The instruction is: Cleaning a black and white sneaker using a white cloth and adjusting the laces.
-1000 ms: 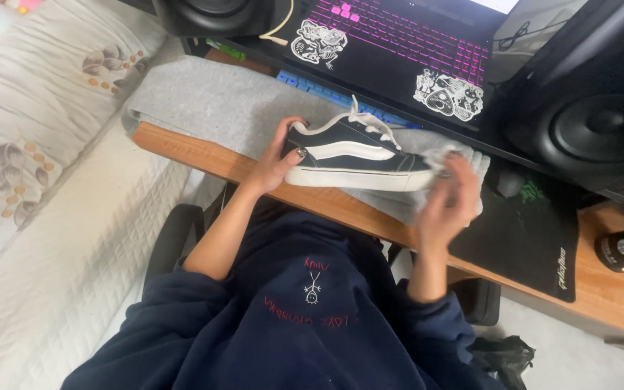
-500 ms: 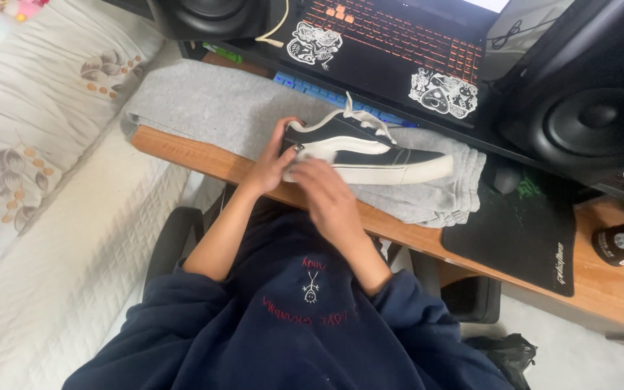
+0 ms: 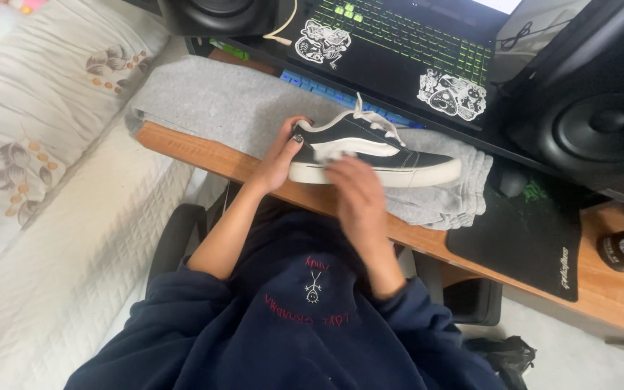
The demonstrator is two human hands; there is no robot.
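Sneaker [image 3: 391, 153], black with white sole, lying on grey towel [image 3: 211, 105] at desk [image 3: 204, 155] edge; left hand [image 3: 283, 155] grasping its heel, right hand [image 3: 355, 188] pressed flat against its side.

A bedroom desk corner at home; a quilted bed [image 3: 52, 217] lies left of the fingers, a backlit laptop [image 3: 406, 50] and studio speaker [image 3: 601, 123] beyond them.

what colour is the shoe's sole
White: the sneaker has a black upper with a white side stripe over a white sole, seen in the head view.
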